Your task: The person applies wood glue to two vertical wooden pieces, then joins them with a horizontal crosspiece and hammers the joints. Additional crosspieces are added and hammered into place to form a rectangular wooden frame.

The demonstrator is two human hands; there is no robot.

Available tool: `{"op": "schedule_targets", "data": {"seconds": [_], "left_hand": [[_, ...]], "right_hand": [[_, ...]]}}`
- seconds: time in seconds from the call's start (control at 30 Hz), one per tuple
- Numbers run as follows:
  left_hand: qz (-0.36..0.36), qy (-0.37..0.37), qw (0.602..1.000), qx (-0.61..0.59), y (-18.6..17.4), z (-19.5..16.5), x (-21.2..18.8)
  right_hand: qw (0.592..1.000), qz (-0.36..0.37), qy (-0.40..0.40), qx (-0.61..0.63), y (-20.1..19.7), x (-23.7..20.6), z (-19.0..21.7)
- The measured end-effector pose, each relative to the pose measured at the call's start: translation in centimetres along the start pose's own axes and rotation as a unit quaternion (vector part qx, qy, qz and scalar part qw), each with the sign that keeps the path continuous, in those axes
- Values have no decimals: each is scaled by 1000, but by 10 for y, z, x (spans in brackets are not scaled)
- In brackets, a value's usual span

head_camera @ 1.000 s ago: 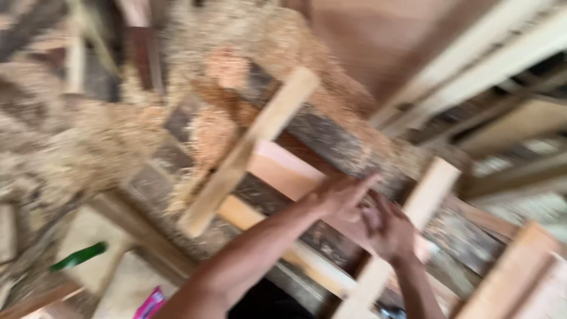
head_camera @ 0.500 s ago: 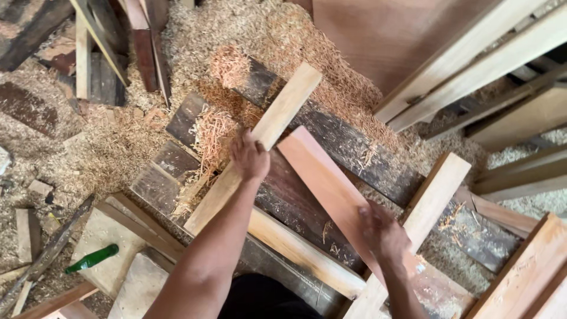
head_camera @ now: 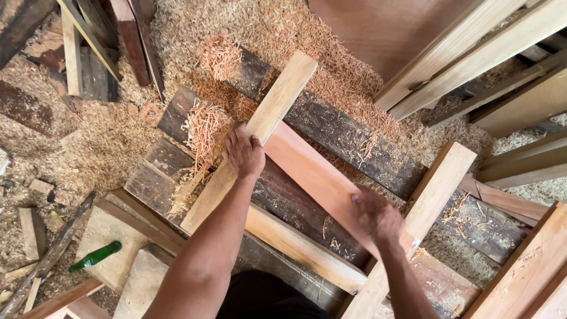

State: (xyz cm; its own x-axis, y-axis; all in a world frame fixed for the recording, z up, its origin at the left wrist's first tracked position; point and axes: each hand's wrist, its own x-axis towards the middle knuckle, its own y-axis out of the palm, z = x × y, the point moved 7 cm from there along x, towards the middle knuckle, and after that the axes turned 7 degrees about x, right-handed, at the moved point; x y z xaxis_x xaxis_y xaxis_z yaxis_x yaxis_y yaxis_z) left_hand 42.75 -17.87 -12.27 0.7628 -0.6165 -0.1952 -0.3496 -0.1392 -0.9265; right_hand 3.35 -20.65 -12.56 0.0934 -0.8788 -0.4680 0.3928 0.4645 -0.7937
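- Barely any shift since half a second ago: the left hand [head_camera: 243,152] sits a touch lower on the pale plank [head_camera: 260,127], and the right hand [head_camera: 378,217] is in the same spot as before.
- Left hand lies flat, fingers spread, palm down on that pale plank at centre frame, pressing rather than gripping.
- Pale plank is long, straight-edged and smooth, running diagonally from upper centre down toward lower left.
- Right hand, lower right of centre, is curled over the lower end of the reddish board [head_camera: 319,177]; I cannot tell how tightly it clamps (the fingers are blurred).
- Reddish board is smooth, pinkish-brown and flat, slanting from the left hand down to the right hand, its upper end touching the pale plank.
- Hands are well apart, one on each piece.
- Beneath lie dark weathered boards [head_camera: 354,142], rough and stained.
- Curly sawdust and shavings [head_camera: 295,29] blanket the upper centre floor.
- Another pale plank [head_camera: 431,201] slants at right.
- Green bottle [head_camera: 94,256], glossy and slim, lies at lower left on a light offcut.
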Motion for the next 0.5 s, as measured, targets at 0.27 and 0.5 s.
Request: {"op": "schedule_targets", "data": {"seconds": [0.27,0.5], "left_hand": [[-17,14,1000,2,9,4,6],[-25,19,999,19,15,6,1]], "right_hand": [[997,40,60,36,-6,14,-10],[995,74,61,12,0,34,-4]]}}
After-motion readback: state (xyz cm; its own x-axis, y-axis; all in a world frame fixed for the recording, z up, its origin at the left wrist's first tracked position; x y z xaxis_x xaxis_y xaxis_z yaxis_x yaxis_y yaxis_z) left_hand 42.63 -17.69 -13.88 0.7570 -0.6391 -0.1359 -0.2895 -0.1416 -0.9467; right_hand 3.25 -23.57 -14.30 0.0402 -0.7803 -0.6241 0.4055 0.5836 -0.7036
